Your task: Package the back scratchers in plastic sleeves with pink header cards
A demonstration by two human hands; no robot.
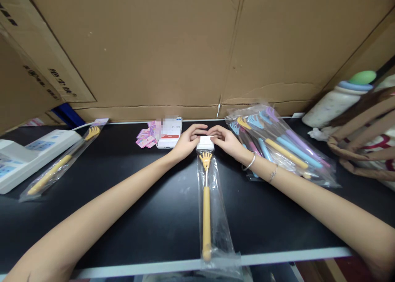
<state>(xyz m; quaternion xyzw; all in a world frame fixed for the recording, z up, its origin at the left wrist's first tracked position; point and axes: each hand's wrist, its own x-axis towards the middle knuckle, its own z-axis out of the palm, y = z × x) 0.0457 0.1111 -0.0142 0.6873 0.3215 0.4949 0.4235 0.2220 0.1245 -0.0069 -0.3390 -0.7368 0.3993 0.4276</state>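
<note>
A yellow back scratcher (206, 212) with a hand-shaped head lies in a clear plastic bag (219, 216) at the middle of the table, its handle towards me. Across the bag's far end is a small white card (205, 142). My left hand (187, 142) grips the card's left side, thumb on the near face and fingers curled behind. On the right side my right hand (227, 143) holds it the same way. Fingertips of both hands almost meet above the card. What lies under the fingers is hidden.
Left of my hands are a phone (170, 141) and pink-purple cards (147, 137). Several bagged back scratchers (286, 144) lie at right, near a bottle (333, 105) and brown bag handles (348, 152). Another bagged scratcher (51, 174) lies beside a white power strip (40, 152). Cardboard (160, 47) stands behind.
</note>
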